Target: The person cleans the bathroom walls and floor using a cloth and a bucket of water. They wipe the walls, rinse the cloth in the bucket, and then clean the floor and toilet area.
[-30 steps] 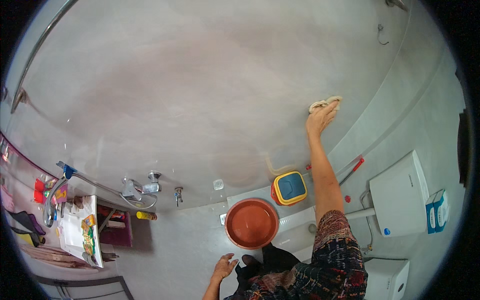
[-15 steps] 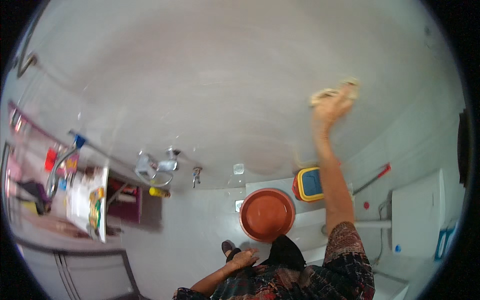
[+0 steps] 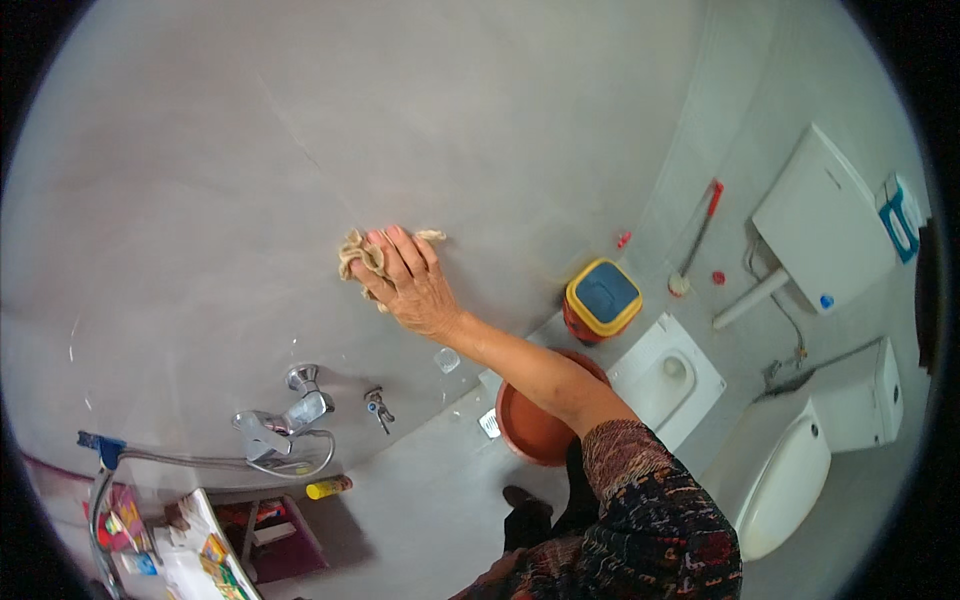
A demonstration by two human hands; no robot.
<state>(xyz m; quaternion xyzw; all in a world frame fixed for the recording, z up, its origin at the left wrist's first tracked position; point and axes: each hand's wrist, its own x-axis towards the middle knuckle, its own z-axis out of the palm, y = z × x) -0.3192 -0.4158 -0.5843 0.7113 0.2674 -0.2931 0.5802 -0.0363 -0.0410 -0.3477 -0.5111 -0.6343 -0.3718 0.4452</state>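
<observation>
My right hand (image 3: 412, 285) presses a crumpled beige cloth (image 3: 361, 256) flat against the grey wall (image 3: 480, 130). Its fingers are bent over the cloth, and folds stick out on both sides of them. Below the hand, a chrome mixer tap (image 3: 290, 415) and a small chrome tap (image 3: 377, 407) are fixed to the wall. My right forearm crosses over the reddish-brown basin (image 3: 530, 435) on the floor, hiding part of it. My left hand does not show.
A yellow-rimmed bin with a blue lid (image 3: 606, 297) stands by the wall, near a squat toilet (image 3: 665, 380). A red-handled brush (image 3: 700, 230) leans beyond. At right is a white sitting toilet (image 3: 790, 480). Lower left holds a cluttered shelf (image 3: 210, 560) and a yellow can (image 3: 328, 487).
My right hand has swept the cloth leftward across the wall, from above the bin to above the taps. The view has turned, and my left hand has dropped out of sight.
</observation>
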